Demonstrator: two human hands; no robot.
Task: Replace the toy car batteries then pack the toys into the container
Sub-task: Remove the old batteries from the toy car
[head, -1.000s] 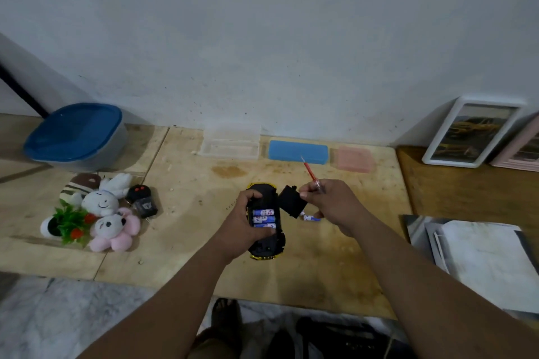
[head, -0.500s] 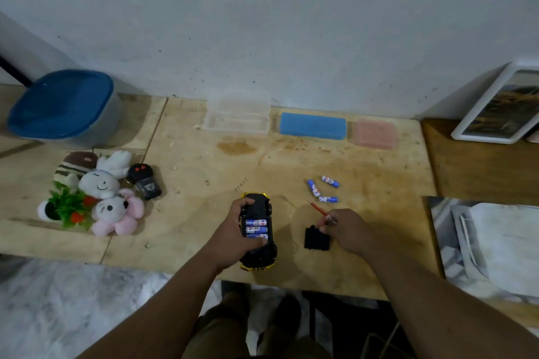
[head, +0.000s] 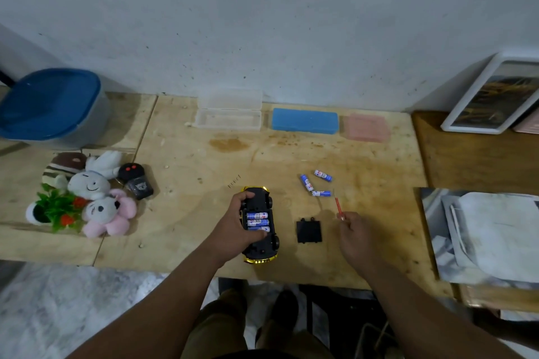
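A yellow toy car lies upside down near the table's front edge. Its battery bay is uncovered and shows three blue batteries. My left hand grips the car from its left side. The black battery cover lies flat on the table just right of the car. My right hand holds a thin red screwdriver, tip pointing away from me. Three loose blue batteries lie beyond the cover. A blue-lidded container stands at the far left.
Plush toys and a small fake plant are heaped at the left, with a black remote beside them. A clear open case, a blue case and a pink case line the wall. Several tiny screws lie behind the car. Papers lie at right.
My right hand set the black cover down on the table beside the car and moved off to the right, still with the screwdriver. My left hand kept its grip on the car.
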